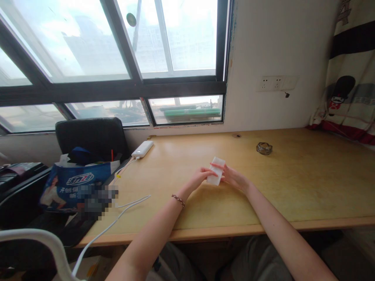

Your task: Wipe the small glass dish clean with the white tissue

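- Left hand (199,176) pinches the near-left edge of the white folded tissue (216,175), fingertips pressed on it.
- The tissue is held just above the wooden desk (307,183); keep it taut and level.
- Right hand (234,177) grips its right edge, fingers closed; match pressure to avoid tearing.

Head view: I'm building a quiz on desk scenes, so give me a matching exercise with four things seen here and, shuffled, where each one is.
Things:
1. white packet
2. power bank
3. glass dish
4. blue bag

Places:
A. on the black chair left of the desk
B. held between both hands above the desk
C. alone on the desk towards the back right
D. at the desk's back left corner, with a cable plugged in

Pairs: 1-B, 2-D, 3-C, 4-A

The left hand and right hand both grip the packet over the desk.
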Action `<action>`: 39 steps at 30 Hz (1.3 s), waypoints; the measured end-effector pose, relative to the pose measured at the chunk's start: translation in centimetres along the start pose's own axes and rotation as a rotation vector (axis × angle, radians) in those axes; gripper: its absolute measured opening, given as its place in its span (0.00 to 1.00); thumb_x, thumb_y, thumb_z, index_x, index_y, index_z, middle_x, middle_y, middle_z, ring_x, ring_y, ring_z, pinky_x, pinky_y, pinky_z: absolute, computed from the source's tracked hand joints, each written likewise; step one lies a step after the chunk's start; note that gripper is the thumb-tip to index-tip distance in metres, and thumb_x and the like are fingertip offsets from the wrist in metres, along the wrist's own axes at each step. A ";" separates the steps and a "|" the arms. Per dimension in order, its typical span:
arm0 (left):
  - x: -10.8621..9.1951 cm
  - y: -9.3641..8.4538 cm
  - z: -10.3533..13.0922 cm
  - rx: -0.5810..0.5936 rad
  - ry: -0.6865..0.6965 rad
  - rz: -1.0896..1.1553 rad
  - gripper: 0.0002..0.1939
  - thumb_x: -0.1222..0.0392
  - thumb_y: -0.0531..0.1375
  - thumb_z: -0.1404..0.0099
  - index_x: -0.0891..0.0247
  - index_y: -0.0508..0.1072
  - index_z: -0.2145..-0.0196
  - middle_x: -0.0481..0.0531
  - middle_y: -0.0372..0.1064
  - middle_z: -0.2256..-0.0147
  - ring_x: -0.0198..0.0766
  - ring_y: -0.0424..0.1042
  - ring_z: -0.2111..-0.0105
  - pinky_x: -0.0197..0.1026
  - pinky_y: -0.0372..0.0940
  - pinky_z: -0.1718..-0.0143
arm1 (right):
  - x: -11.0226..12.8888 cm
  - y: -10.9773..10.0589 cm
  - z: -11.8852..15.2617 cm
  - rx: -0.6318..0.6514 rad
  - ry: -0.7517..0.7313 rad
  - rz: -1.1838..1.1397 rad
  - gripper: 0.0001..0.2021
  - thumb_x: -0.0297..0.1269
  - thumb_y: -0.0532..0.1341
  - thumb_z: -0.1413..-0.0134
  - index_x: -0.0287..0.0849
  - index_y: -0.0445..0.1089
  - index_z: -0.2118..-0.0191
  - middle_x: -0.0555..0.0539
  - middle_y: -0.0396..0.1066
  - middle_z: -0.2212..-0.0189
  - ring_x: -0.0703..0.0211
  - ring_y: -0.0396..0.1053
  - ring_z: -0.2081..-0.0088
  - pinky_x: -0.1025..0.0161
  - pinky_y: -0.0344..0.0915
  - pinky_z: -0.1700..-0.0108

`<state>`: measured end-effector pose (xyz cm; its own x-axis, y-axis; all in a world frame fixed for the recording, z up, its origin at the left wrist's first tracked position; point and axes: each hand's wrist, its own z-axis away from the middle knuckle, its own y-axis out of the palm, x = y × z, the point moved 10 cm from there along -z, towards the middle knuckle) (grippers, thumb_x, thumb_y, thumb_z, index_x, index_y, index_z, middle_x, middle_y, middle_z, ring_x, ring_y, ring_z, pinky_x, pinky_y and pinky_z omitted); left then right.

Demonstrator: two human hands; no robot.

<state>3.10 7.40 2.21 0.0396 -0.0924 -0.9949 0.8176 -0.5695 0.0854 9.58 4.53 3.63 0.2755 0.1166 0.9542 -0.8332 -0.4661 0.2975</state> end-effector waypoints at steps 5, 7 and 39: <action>-0.2 -0.2 0.4 -0.016 -0.004 -0.029 0.11 0.58 0.61 0.55 0.71 0.74 0.76 0.50 0.67 0.80 0.31 0.63 0.78 0.32 0.55 0.76 | 0.1 -1.2 -0.2 -0.086 -0.025 -0.012 0.26 0.55 0.49 0.51 0.47 0.59 0.49 0.44 0.59 0.49 0.51 0.58 0.50 0.54 0.57 0.52; -0.2 -0.1 0.4 -0.013 -0.009 -0.035 0.11 0.58 0.61 0.55 0.71 0.74 0.76 0.50 0.67 0.80 0.30 0.63 0.79 0.32 0.54 0.77 | 0.2 -1.5 -0.2 -0.114 -0.038 -0.021 0.26 0.55 0.49 0.51 0.47 0.59 0.49 0.45 0.59 0.49 0.52 0.58 0.50 0.54 0.57 0.52; 0.3 -0.5 -0.3 0.026 -0.022 -0.014 0.13 0.57 0.57 0.49 0.72 0.74 0.73 0.60 0.72 0.71 0.40 0.71 0.69 0.43 0.62 0.60 | 3.0 -11.3 3.3 -0.963 -0.341 0.348 0.23 0.49 0.52 0.53 0.46 0.61 0.51 0.48 0.52 0.45 0.54 0.46 0.43 0.54 0.45 0.44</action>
<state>2.84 7.90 1.81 0.0149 -0.1023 -0.9946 0.8028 -0.5918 0.0729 21.40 7.28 2.98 -0.0540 -0.2086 0.9765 -0.8774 0.4768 0.0534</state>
